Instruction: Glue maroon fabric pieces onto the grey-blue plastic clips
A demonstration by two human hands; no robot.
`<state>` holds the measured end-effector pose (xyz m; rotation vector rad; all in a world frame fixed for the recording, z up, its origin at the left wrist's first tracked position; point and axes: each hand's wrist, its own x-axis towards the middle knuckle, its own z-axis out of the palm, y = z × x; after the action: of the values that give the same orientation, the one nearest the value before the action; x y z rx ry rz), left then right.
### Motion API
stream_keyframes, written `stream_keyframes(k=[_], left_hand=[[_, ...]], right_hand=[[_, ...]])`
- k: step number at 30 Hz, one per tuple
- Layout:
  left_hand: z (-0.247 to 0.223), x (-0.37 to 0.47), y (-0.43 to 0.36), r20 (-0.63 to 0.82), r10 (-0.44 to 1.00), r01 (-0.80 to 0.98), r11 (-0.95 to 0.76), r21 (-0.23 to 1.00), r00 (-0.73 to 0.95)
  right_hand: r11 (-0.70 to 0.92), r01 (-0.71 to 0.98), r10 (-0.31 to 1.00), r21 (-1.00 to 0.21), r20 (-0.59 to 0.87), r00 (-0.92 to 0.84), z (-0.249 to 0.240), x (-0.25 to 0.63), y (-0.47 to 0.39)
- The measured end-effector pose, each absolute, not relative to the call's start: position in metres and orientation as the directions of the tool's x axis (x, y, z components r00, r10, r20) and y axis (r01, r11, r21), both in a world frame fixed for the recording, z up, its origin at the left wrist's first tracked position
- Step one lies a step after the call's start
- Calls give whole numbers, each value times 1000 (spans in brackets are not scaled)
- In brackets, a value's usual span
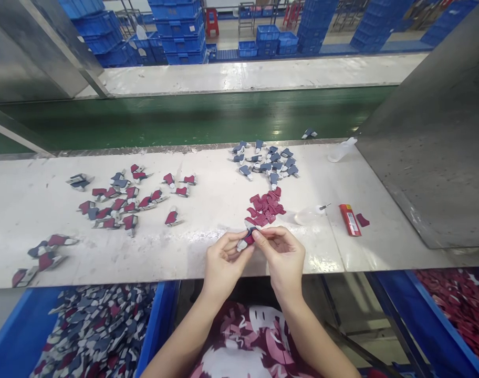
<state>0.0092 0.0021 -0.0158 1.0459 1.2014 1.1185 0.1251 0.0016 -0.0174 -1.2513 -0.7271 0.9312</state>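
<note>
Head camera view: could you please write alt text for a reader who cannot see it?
A person's left hand and right hand hold a small red-and-navy part over a white worktop. Just beyond lies a pile of loose red pieces, with grey-blue parts behind it and mostly red-faced parts to the left. Filled blue bins stand below the worktop's near edge.

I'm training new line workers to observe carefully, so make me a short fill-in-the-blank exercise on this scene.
1. The left hand and the right hand meet at a small part, near a pile of loose pieces coloured ____.
2. Beyond the white worktop runs a belt coloured ____.
3. Of the two hands, the red box lies nearer the ____ one.
4. The blue bin of mixed blue-grey and red parts stands on the person's ____ side.

Missing words: red; green; right; left.
</note>
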Motion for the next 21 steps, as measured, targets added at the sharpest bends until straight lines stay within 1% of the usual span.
stream_keyframes(k=[3, 6, 8, 10, 14, 16, 19, 21], left_hand=[[-12, 9, 0, -133, 988, -104, 141, 985, 75], [-10, 8, 0, -115, 991, -156, 124, 980, 65], [-9, 9, 2, -129, 990, -172, 136, 976, 53], [-8, 9, 3, -145, 988, -161, 152, 975, 53], [-5, 9, 2, -156, 987, -139, 161, 977, 42], [-3, 9, 1, -161, 986, -134, 164, 977, 32], [-2, 9, 0, -162, 986, -118, 164, 979, 27], [-1, 8, 0, -155, 987, -105, 157, 982, 29]], right_hand=[[138, -59, 866, -989, 92, 491, -19, 122, -1], [230, 80, 842, -970, 240, 483, -20, 121, -4], [266, 136, 828, -954, 298, 474, -20, 121, -6], [262, 123, 826, -957, 288, 484, -18, 121, -7], [199, 12, 837, -980, 176, 518, -13, 123, -8], [194, -27, 836, -981, 151, 527, -11, 124, -9], [237, -47, 838, -970, 179, 516, -11, 125, -9], [280, -14, 832, -960, 236, 502, -13, 125, -9]])
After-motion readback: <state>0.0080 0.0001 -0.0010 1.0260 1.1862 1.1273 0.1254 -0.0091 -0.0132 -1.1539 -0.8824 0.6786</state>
